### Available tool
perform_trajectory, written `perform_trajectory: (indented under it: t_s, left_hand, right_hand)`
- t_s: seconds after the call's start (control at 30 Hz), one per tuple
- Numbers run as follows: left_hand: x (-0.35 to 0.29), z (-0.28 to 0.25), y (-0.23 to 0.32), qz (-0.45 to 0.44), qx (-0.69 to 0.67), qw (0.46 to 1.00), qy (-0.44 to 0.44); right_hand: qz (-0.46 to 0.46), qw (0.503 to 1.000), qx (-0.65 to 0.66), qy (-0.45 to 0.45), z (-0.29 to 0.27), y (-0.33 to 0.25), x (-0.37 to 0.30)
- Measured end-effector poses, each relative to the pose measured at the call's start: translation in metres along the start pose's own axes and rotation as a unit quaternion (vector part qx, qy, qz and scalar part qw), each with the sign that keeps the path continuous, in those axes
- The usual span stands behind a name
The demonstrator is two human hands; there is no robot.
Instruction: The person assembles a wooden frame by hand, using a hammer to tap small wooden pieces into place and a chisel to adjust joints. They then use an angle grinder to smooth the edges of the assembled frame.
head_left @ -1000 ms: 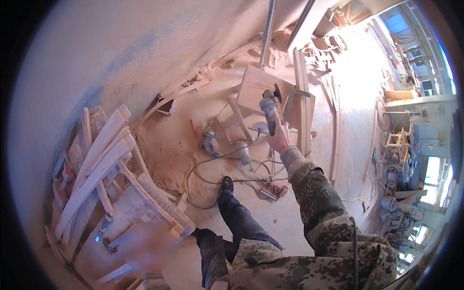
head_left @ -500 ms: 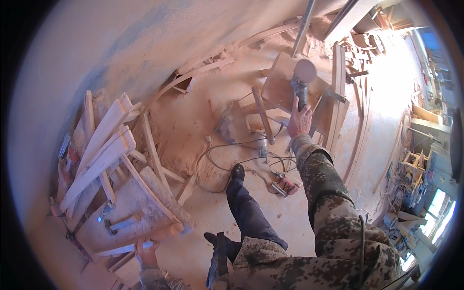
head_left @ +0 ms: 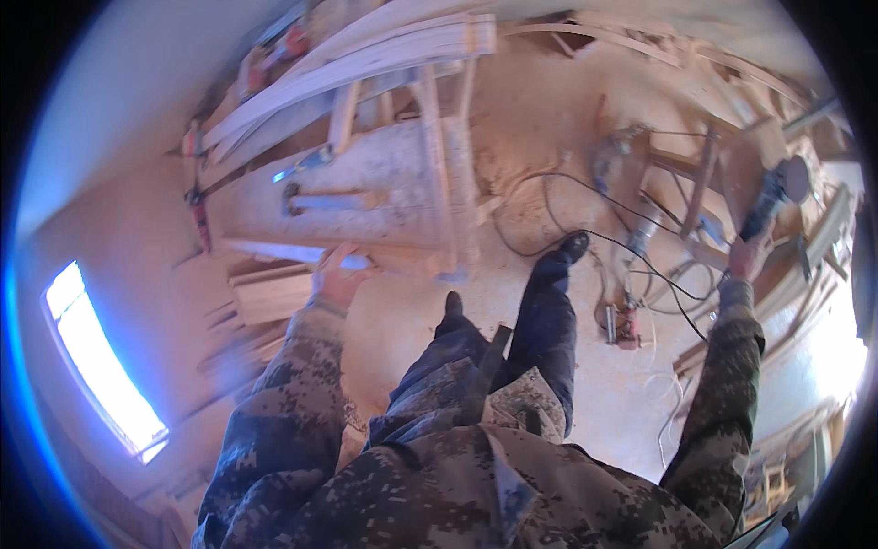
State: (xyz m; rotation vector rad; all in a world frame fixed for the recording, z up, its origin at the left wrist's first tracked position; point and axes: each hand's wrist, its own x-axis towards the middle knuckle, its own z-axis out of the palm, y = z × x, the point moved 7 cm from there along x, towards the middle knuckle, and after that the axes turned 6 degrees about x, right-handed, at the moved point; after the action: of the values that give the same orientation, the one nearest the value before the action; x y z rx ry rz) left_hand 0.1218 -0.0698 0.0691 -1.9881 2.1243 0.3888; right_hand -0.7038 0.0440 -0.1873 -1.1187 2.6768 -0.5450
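At the right, my right hand (head_left: 752,256) is wrapped around the dark body of an angle grinder (head_left: 766,206). Its round pale disc (head_left: 797,179) points away from me, near a wooden board (head_left: 752,166). On the left, my left hand (head_left: 338,279) is closed at a pale wooden strip (head_left: 279,251) along the near edge of a low workbench (head_left: 402,156); blur hides the exact finger placement. A hammer-like tool (head_left: 329,199) lies on the bench, with a slim tool with a bright blue-white end (head_left: 306,163) beyond it.
Long boards (head_left: 366,59) are piled at the bench's far side. Dark cables (head_left: 631,240) loop across the dusty floor near my feet. A red power tool (head_left: 627,325) and a silvery one (head_left: 643,233) lie there. Stacked timber (head_left: 274,293) is left of my left hand.
My view has swung left, so the bench and left hand now sit nearer the middle and the grinder farther right. Both hands keep their holds.
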Motion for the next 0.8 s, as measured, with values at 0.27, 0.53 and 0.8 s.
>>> perform_trajectory:
  t_s: [0.27, 0.53, 0.8]
  left_hand:
    - [-0.009, -0.001, -0.015, -0.017, -0.005, 1.000, 0.012]
    - [-0.006, 0.009, -0.019, 0.061, -0.008, 0.997, 0.053]
    - [0.002, 0.012, -0.033, 0.147, -0.106, 0.980, 0.077]
  right_hand:
    - [0.029, 0.999, 0.033, 0.018, -0.019, -0.004, -0.050]
    - [-0.008, 0.968, 0.245, -0.057, -0.003, -0.127, -0.203]
    - [-0.297, 0.820, 0.424, -0.245, -0.032, -0.517, -0.383]
